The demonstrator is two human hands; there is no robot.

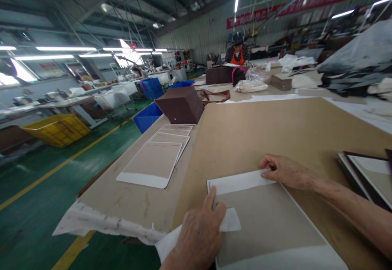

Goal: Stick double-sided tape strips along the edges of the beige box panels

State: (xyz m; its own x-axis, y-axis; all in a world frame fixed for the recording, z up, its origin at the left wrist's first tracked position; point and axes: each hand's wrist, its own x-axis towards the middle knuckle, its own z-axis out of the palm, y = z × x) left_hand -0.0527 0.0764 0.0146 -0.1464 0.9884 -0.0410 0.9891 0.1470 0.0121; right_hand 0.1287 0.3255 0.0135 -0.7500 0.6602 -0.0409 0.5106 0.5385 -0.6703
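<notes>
A grey-beige flat panel [260, 217] with white bands at its far and near ends lies in front of me. My left hand [200, 229] is at its left side, the index finger stretched onto the far left corner. The other fingers curl over a white cloth-like strip [231, 221], whose ends stick out on both sides of the hand. At the far right corner my right hand [278, 171] pinches the edge of the white band [241, 182] between thumb and fingers. Part of the panel's left edge is hidden by my left hand.
Similar panels [153, 159] overlap on the table's left side, before a stack of dark brown sheets [180, 104]. More dark-edged panels [370, 176] lie at the right. A brown board [260, 123] covers the table. Across the table is a person in an orange apron [237, 55].
</notes>
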